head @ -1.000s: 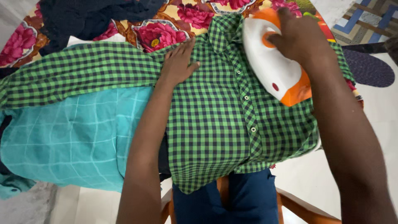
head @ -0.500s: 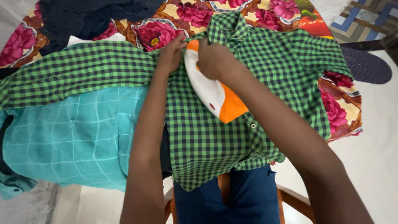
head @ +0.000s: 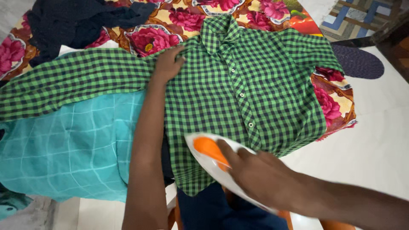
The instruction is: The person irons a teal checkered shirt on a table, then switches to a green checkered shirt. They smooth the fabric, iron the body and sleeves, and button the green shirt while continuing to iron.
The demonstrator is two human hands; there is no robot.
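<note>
A green and dark checked shirt (head: 247, 81) lies buttoned and spread flat, collar at the far side, its left sleeve stretched out leftward. My left hand (head: 167, 64) presses flat on the shirt's shoulder near the collar. My right hand (head: 260, 176) grips the handle of a white and orange clothes iron (head: 209, 154), which rests on the shirt's lower hem near me.
A teal checked cloth (head: 68, 145) lies under the sleeve at left. A floral sheet (head: 170, 21) covers the surface, with a dark garment (head: 72, 23) at the far left. A dark blue cloth (head: 204, 211) hangs below. A dark oval mat (head: 358, 61) lies on the pale floor (head: 379, 140).
My right hand slid the iron from the right chest across to the collar, then down the shirt front to the lower hem. My left hand stayed on the shoulder.
</note>
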